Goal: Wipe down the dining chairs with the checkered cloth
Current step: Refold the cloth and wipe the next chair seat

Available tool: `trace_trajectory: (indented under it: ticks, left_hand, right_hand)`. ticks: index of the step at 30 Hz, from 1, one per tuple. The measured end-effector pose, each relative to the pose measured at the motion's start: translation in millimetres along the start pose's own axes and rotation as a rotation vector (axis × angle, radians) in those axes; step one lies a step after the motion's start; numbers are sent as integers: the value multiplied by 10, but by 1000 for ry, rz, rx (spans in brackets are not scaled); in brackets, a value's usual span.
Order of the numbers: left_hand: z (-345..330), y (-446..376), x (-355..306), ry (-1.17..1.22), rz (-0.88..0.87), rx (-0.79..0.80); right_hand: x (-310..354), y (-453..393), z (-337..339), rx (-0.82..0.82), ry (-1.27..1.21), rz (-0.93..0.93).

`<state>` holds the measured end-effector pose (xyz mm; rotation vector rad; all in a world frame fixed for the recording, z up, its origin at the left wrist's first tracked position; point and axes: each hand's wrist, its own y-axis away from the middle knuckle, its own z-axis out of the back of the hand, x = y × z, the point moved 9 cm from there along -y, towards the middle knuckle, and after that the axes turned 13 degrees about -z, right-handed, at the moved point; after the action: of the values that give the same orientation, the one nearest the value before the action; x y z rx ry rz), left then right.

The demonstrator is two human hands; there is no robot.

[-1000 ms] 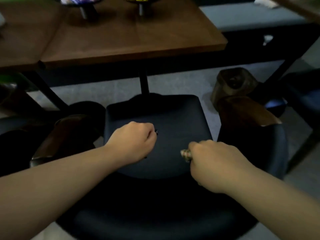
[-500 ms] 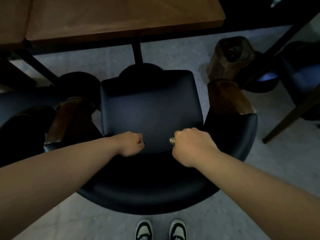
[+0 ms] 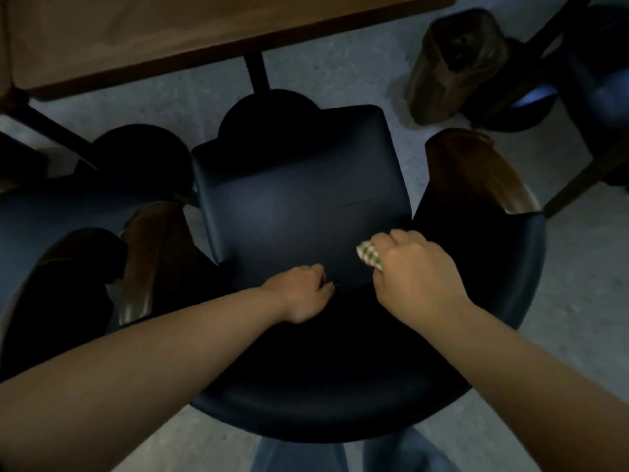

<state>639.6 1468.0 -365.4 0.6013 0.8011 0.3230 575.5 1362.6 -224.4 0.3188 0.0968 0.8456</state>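
Observation:
A dark blue dining chair (image 3: 299, 199) with a curved backrest and brown wooden armrests stands right below me. My right hand (image 3: 413, 270) grips the bunched checkered cloth (image 3: 369, 254), which pokes out at the thumb side, over the seat's rear right part. My left hand (image 3: 303, 291) is fisted at the seat's rear edge; a tiny dark tip shows at its fingers and I cannot tell what it is.
A brown wooden table (image 3: 170, 32) with black legs runs along the top. Another dark chair (image 3: 61, 240) stands at the left, and a third (image 3: 592, 83) at the upper right beside a brown armrest (image 3: 452, 59). Grey floor lies around.
The view has tilted further down, closer over the chair. My right hand has shifted right and forward over the seat, and more of the checkered cloth shows. The left hand stays fisted at the seat's rear.

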Motion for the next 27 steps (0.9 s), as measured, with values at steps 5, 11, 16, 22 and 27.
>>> trace_trajectory:
  ticks: [5,11,16,22,27]
  left_hand:
    - [176,-330,-410,359,27,-198]
    - [-46,-670,-1028,723,58,-164]
    - [-257,-812,-1091,844,15,40]
    - [-325,-862,-1088,877,-41,38]
    - [-338,-860,-1001,731,95,-9]
  right_hand:
    - [-650,507,721,-629,-310,-286]
    - [-1493,874,214,-414,-922,-1031]
    - [-1541,830,-239,-135,-1338,-1139]
    - [-1412,754,-538,306,-1683,-1103]
    - [-1436,722,-483,195,-1750,-1033]
